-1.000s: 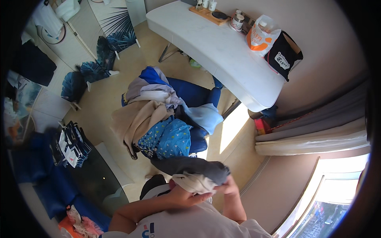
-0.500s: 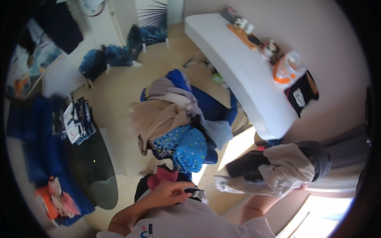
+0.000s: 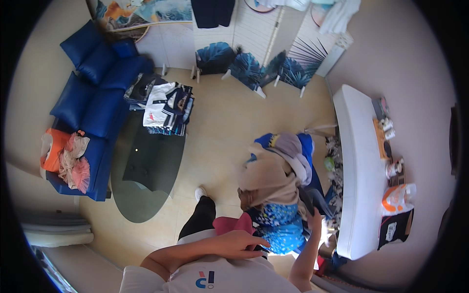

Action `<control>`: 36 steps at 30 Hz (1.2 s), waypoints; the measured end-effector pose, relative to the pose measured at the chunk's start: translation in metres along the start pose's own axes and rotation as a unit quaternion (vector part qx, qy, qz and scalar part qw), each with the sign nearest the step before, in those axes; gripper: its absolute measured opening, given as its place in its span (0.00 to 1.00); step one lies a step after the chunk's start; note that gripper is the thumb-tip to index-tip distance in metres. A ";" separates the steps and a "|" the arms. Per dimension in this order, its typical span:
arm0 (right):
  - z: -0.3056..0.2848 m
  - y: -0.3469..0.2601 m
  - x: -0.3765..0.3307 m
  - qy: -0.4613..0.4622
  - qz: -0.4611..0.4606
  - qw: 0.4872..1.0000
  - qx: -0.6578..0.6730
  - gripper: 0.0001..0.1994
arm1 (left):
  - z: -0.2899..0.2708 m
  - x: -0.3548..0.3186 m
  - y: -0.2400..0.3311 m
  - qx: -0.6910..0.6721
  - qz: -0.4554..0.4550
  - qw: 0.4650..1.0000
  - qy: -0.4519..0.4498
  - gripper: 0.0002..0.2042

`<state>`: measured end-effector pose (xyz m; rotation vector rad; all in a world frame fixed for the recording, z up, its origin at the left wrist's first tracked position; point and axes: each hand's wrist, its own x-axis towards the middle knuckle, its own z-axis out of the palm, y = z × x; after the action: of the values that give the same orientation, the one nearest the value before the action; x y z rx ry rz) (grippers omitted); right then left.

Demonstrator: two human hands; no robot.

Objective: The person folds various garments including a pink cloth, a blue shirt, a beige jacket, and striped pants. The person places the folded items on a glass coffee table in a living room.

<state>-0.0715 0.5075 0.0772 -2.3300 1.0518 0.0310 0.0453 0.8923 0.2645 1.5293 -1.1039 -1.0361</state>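
Across my waist lies my left hand (image 3: pixel 242 245), its fingers stretched out and apart, with nothing visible between them. Just beyond its wrist hangs a dark pink cloth (image 3: pixel 233 225); what supports it is hidden. At the right edge of a heap of clothes, my right hand (image 3: pixel 314 220) is closed on a dark grey garment (image 3: pixel 313 200), its fingers partly hidden. The heap includes a beige garment (image 3: pixel 269 177), a mauve one (image 3: pixel 294 155) and a bright blue patterned one (image 3: pixel 278 233). They cover most of a dark blue seat.
On the left, a glass table (image 3: pixel 146 190) bears stacked folded shirts (image 3: pixel 163 107). A blue sofa (image 3: pixel 100 115) holds an orange and pink clothes pile (image 3: pixel 66 156). At right stands a long white table (image 3: pixel 359 180) with a plastic bag (image 3: pixel 396 199). A folding screen (image 3: pixel 259 68) spans the back.
The view has turned right-to-left, bringing the sofa fully in. My right hand has moved from the far right, where it held a bulky grey and whitish bundle, to the heap's edge.
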 end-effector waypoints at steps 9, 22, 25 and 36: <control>0.047 -0.092 0.011 0.297 -0.092 0.934 0.176 0.08 | -0.163 -0.062 -0.054 -0.030 -0.071 0.980 0.182 0.13; 0.233 -0.505 0.061 -0.274 -0.183 0.870 0.366 0.12 | -0.265 -0.126 -0.115 -0.206 -0.091 0.852 0.473 0.11; 0.307 -0.568 0.090 -0.406 -0.159 0.816 0.379 0.14 | -0.279 -0.139 -0.128 -0.222 -0.123 0.809 0.530 0.10; 0.591 -0.694 0.175 -0.470 -0.117 0.848 0.213 0.40 | -0.384 -0.109 -0.134 -0.294 -0.225 0.588 0.719 0.08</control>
<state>0.6530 1.0548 -0.1159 -1.6564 0.2282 0.6965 0.4101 1.0975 0.2175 1.4164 0.7618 -0.0877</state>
